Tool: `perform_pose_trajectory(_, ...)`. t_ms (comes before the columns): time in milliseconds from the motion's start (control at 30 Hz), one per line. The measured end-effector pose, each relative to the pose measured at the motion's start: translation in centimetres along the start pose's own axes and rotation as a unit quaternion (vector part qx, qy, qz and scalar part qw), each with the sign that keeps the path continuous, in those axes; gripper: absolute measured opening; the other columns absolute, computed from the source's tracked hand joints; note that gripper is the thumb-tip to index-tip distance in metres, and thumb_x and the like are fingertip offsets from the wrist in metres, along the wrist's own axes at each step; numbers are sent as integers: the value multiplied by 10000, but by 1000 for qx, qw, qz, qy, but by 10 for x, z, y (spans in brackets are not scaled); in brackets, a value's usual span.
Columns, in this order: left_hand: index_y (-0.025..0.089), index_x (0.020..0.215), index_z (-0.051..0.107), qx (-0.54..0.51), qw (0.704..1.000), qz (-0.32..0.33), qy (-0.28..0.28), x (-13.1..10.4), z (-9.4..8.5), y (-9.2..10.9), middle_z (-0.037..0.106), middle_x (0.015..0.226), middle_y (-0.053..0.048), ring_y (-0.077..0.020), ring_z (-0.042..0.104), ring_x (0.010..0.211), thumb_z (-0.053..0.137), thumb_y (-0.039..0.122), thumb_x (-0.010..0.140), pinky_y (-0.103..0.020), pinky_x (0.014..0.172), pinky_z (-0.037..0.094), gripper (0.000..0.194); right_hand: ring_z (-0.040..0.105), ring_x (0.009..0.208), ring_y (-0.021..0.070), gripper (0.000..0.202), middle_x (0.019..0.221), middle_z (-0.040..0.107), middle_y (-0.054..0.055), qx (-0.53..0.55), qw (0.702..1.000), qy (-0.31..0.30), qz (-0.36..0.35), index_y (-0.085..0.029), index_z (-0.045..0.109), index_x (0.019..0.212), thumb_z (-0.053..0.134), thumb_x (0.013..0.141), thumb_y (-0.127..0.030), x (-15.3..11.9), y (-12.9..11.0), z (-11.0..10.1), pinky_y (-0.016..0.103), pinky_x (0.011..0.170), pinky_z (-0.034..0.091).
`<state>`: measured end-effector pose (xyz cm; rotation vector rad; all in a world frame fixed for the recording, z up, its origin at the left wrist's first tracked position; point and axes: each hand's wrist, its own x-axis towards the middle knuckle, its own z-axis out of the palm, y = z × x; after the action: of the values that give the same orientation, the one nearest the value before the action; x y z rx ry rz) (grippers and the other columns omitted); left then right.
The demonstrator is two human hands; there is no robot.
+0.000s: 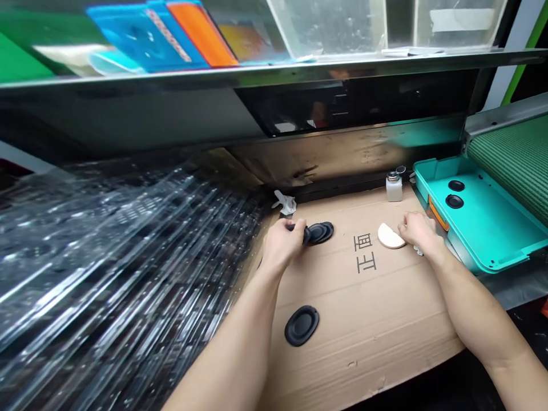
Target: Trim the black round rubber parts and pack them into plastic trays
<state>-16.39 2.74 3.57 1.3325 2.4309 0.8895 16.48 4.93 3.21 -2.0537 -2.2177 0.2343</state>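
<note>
My left hand [285,242] is closed on a black oval part [299,229], held at the left side of the cardboard sheet [342,308]. Just right of those fingers, several similar black oval parts [319,232] lie overlapped in a row. Another black oval part [302,325], with a raised inner ring, lies alone nearer to me. My right hand [419,229] is closed with its fingers bunched at the right edge of a white rounded pad [389,236]. What those fingertips hold, if anything, is hidden. A bit of white material [418,250] shows beneath that hand.
A teal tray [505,228] with two black oval parts stands at right, beside a green conveyor belt [514,148]. Behind the hands are a small bottle [394,187] and crumpled white tissue [285,202]. Stacked clear plastic trays [141,274] fill the left. A shelf [274,73] overhangs the back.
</note>
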Motion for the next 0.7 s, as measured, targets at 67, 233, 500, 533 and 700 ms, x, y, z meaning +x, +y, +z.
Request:
perform_pose_trajectory(67,186,877,632,66,997,27,-22,14,9,-13,718,980,-176,-365,651,957,551,538,880,-425,826,470,361,647,1096,301,241,1126,701,144,9,1000,-4,0,-194,692,1056,549,921,-334,0,0,1,349,851,499)
perform_pose_trajectory(233,148,979,646,124,987,64,-77,27,30,-14,696,1099,-248,-409,633,1079,434,574,915,-467,911,463,480,660,1068,293,242,1109,707,138,28,1000,-3,6,-187,690,1049,552,919,-337,0,1,3,343,843,508)
perform_pose_trajectory(500,86,1447,483,235,948,135,-166,19,29,10,427,1494,-301,-450,449,1364,639,710,756,-490,1109,363,944,672,1033,293,262,1124,698,157,29,1000,3,-10,-141,685,1100,561,944,-312,-2,2,4,341,834,515)
perform_pose_trajectory(533,106,1460,475,248,939,151,-184,17,27,15,421,1508,-282,-434,453,1364,684,655,749,-478,1114,359,922,670,1032,287,265,1120,695,165,31,999,3,-11,-127,684,1105,569,946,-305,-2,1,3,335,841,513)
perform_pose_trajectory(700,71,1313,595,249,896,229,-287,10,11,36,648,1293,-184,-302,614,1153,615,411,845,-368,1012,445,578,610,1121,287,260,1152,663,213,31,999,41,-12,-17,673,1084,611,935,-221,-18,-19,-22,376,947,481)
